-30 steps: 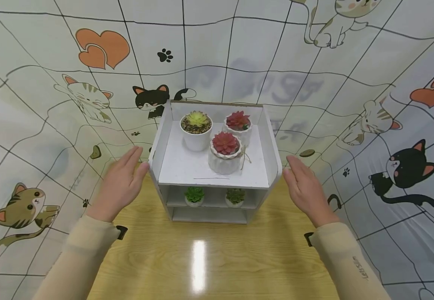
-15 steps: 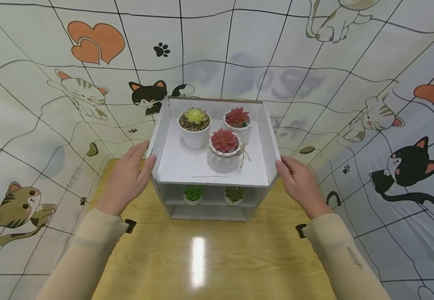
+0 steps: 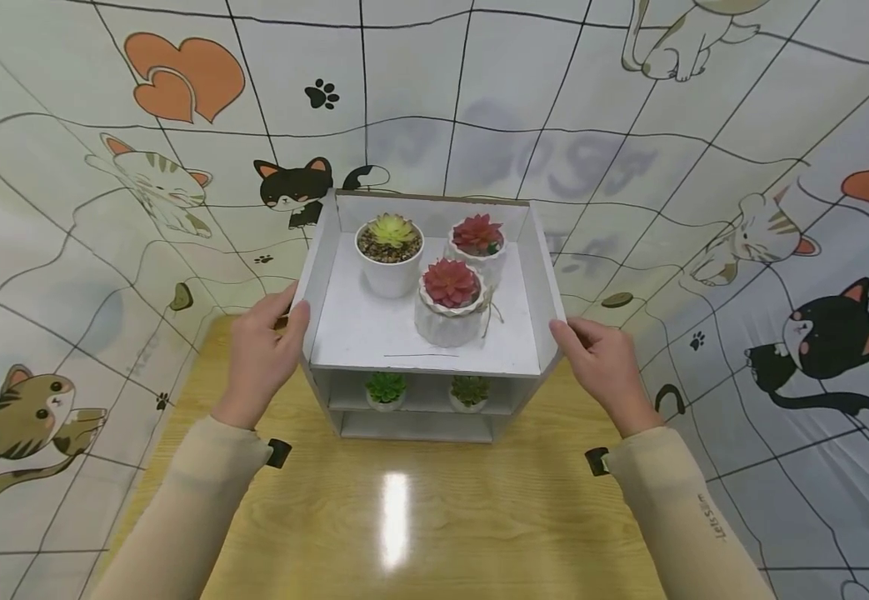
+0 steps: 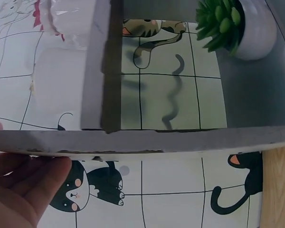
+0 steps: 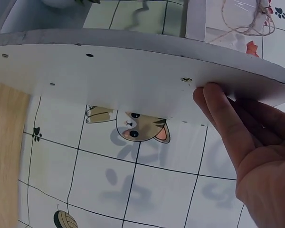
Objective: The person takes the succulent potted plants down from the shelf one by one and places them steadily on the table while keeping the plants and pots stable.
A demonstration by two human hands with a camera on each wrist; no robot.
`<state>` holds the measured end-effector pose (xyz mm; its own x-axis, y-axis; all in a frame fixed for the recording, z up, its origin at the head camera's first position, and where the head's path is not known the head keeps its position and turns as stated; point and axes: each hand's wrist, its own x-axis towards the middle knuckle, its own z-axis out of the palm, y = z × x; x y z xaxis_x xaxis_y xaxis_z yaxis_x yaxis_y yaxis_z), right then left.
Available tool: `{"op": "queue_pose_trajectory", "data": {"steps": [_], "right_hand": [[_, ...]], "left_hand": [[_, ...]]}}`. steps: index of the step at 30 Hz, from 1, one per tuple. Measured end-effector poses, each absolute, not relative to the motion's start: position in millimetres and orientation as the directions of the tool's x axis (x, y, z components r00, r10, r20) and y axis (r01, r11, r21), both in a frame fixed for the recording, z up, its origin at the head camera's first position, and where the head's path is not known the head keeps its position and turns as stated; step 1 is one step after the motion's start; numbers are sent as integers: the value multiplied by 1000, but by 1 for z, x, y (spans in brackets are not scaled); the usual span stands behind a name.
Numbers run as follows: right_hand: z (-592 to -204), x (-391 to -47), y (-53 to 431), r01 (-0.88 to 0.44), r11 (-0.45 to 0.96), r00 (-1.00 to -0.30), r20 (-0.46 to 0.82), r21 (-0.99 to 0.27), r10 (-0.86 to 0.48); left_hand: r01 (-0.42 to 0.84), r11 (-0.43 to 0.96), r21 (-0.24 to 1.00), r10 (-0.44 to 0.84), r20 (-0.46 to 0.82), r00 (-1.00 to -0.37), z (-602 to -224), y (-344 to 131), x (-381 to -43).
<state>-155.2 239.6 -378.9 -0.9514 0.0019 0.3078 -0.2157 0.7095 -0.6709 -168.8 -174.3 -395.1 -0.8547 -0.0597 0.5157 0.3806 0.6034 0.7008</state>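
Note:
A small white shelf point(image 3: 355, 337) stands on the wooden table. My left hand point(image 3: 260, 354) grips its left side panel, thumb at the front edge and fingers against the outer face. On the opposite side my right hand point(image 3: 605, 371) holds the right panel the same way; its fingers point(image 5: 228, 118) lie along the outer face in the right wrist view, with the thumb hidden. The top board bears a yellow-green succulent in a white pot point(image 3: 391, 271) and two red succulents, a front one point(image 3: 451, 283) and a rear one point(image 3: 477, 236). Two small green plants, left point(image 3: 386, 388) and right point(image 3: 469, 390), sit one level lower.
The wooden table point(image 3: 314, 517) extends in front of the shelf, with a bright light reflection on it. A white cloth wall point(image 3: 412, 92) with a grid and cartoon cats rises close behind the shelf and along both sides.
Both hands have moved inward from beside the shelf and taken hold of its side panels. The potted plants keep their places on the boards.

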Motion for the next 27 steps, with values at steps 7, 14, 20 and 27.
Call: {"op": "queue_pose_trajectory", "data": {"steps": [7,14,20,27], "right_hand": [[-381,-156,240,-180,680,-961,274,-710,33],[-384,-154,242,-137,610,-967,239,-781,89],[-385,-153,244,-117,573,-974,207,-811,94],[-388,-156,243,-182,607,-950,298,-774,95]], "left_hand": [[399,649,648,-115,601,-791,-404,-172,-172],[422,632,650,-124,623,-773,-407,-167,-175],[434,617,656,-127,628,-768,-407,-165,-176],[407,601,688,-149,596,-789,-407,-164,-175]]}}
